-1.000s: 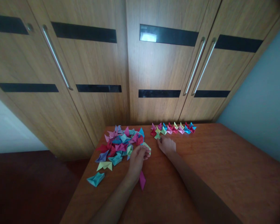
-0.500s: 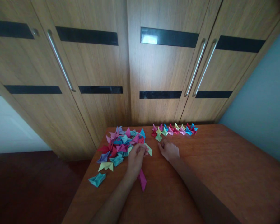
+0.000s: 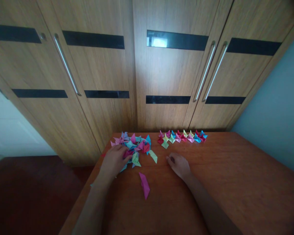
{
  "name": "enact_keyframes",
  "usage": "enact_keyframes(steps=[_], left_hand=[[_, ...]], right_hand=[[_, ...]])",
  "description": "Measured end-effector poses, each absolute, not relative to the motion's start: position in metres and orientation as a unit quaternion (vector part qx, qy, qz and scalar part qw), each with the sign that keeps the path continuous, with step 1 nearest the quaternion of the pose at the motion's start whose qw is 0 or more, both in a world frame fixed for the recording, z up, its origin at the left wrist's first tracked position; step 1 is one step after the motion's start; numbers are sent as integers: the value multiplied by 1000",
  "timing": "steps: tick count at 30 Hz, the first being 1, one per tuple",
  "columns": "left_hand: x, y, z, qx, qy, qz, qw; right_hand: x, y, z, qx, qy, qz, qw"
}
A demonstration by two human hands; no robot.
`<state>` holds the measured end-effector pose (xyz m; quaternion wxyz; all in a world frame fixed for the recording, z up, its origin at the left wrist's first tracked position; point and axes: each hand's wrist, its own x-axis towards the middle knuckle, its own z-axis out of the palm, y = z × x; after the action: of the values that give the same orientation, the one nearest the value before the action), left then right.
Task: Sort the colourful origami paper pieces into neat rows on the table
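Observation:
My left hand (image 3: pixel 114 159) reaches over the left part of a pile of folded paper pieces (image 3: pixel 131 145), fingers and thumb apart, and covers several of them. A magenta folded piece (image 3: pixel 129 152) shows by its fingertips; I see nothing gripped. My right hand (image 3: pixel 180 164) rests on the table with its fingers curled in and nothing visible in them. Beyond it stand two rows of upright folded pieces (image 3: pixel 183 137) in mixed colours, with a pale green one (image 3: pixel 165 144) at the near left end. Between the hands lie a pale yellow-green piece (image 3: pixel 153 156) and a magenta piece (image 3: pixel 144 185).
The brown wooden table (image 3: pixel 225 182) reaches back to a wooden wardrobe (image 3: pixel 161 114) with metal handles and dark strips. On the left the table edge drops to a dark red floor (image 3: pixel 36 192). A pale blue wall (image 3: pixel 276 114) is at the right.
My left hand has moved left from the pale yellow-green piece onto the pile, and its fingers have spread. The right hand has stayed almost in place, with its fingers curled.

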<state>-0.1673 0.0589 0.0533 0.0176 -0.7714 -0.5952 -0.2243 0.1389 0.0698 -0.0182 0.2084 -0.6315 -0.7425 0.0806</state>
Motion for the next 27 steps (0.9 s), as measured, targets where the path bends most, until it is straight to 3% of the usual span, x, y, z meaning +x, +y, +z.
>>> enact_keyframes(steps=[9,13,17,21,27], left_hand=[[-161,57,55,-770,-597,-221,40],[-155,55,56,-734,-568,-370,44],[-129,50,49,-707,-493,-506,26],[-95,41,34,-764,-425,-485,-12],[-70,32,18,-803,-382,-451,-76]], right_hand=[[142,69,-16,-611,-753,102,223],[142,71,-17,-595,-755,116,248],[133,68,-14,-512,-763,181,351],[119,59,-7,-442,-744,250,435],[115,51,-2,-408,-756,233,456]])
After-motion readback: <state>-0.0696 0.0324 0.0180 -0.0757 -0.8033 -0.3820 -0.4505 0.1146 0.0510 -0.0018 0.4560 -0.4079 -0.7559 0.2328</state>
